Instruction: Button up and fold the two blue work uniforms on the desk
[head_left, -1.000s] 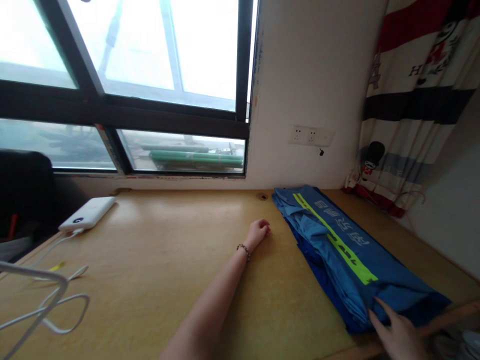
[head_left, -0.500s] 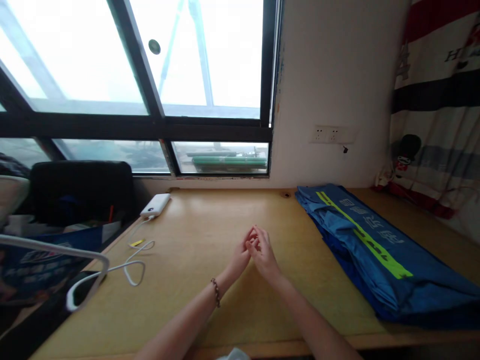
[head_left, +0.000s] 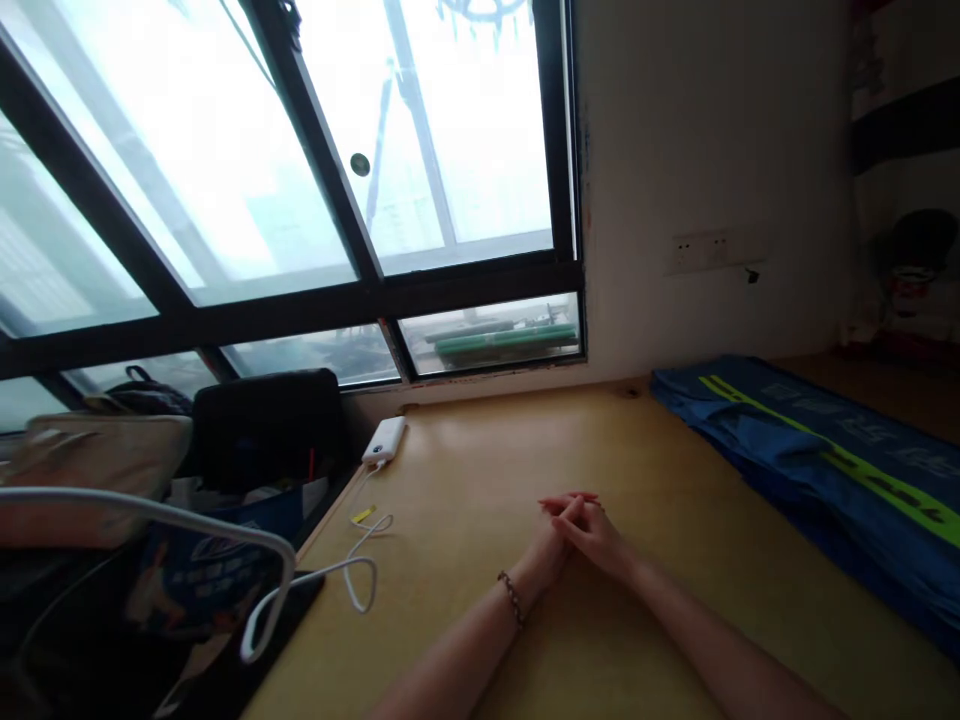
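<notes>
My left hand (head_left: 550,548) and my right hand (head_left: 602,542) are clasped together above the wooden desk (head_left: 480,470), with the fingers laced and folded over one another. No object shows in either hand. A dark chain bracelet (head_left: 511,600) circles my left wrist. Part of the left hand's fingers is hidden behind the right hand. Off to the left of the hands lies a white cable (head_left: 364,560), which runs to a white power bank (head_left: 384,441) at the desk's left edge.
A folded blue fabric bag (head_left: 787,420) with a yellow-green stripe lies on the desk's right side. Left of the desk are a black chair back (head_left: 266,430) and a blue printed bag (head_left: 217,560). Behind stand a window (head_left: 465,280) and a wall socket (head_left: 701,250).
My fingers have folded down from a loose, fingertip-to-fingertip touch into a laced clasp. The view has turned to the left, so the desk and hands appear further right.
</notes>
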